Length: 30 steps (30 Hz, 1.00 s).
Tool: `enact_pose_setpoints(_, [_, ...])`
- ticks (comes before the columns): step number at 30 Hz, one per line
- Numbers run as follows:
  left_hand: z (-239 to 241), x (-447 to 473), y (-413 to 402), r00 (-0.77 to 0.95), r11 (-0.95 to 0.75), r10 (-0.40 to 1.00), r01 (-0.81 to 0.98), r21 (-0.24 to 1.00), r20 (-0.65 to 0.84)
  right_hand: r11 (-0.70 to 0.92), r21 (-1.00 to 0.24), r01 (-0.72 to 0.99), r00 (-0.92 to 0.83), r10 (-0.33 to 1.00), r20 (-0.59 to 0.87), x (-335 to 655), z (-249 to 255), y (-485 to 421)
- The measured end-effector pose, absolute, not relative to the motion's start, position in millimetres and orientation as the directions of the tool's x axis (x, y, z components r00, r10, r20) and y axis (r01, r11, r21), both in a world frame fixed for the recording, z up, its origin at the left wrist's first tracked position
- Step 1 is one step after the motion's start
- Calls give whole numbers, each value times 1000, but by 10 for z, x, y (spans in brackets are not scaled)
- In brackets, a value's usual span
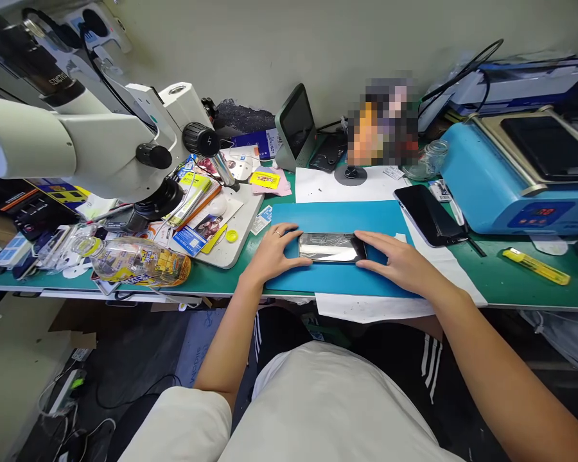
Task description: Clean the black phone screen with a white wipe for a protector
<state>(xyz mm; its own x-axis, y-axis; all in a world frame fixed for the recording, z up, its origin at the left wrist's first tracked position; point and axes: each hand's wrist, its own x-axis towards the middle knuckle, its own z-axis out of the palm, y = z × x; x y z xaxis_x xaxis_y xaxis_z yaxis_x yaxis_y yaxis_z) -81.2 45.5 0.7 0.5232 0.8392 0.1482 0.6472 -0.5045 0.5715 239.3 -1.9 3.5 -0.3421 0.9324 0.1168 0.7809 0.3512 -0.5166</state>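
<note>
Phone: While both hands frame it, the phone (332,248) is at the middle of the blue mat (337,280), long side crosswise, glossy face up; whether it is slightly lifted, I cannot tell.
Left hand: the left hand (270,252) has its thumb and fingers parted across the phone's left end, holding it at the edges.
Right hand: the right hand (404,258) mirrors this at the right end, fingers equally parted.
Stage at the mat: the phone seems placed and steadied; neither hand holds a tool, and no opened casing shows. How much remains cannot be judged.
Right of the mat: a black handset (426,215) lies near a yellow cutter (535,266) on the green surface (494,276).
</note>
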Motion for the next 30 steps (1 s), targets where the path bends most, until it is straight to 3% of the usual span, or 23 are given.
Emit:
enact_pose_setpoints(18, [40, -794, 449, 516, -507, 841, 646, 571, 164, 304, -581, 755, -335, 940, 56, 2400, 245, 130])
enact_pose_setpoints(24, [15, -786, 459, 507, -497, 848, 663, 561, 153, 189, -636, 748, -130, 982, 139, 2245, 255, 344])
enact_pose_setpoints(30, [25, -780, 440, 478, -453, 870, 682, 575, 120, 113, -568, 815, 55, 961, 270, 2256, 237, 346])
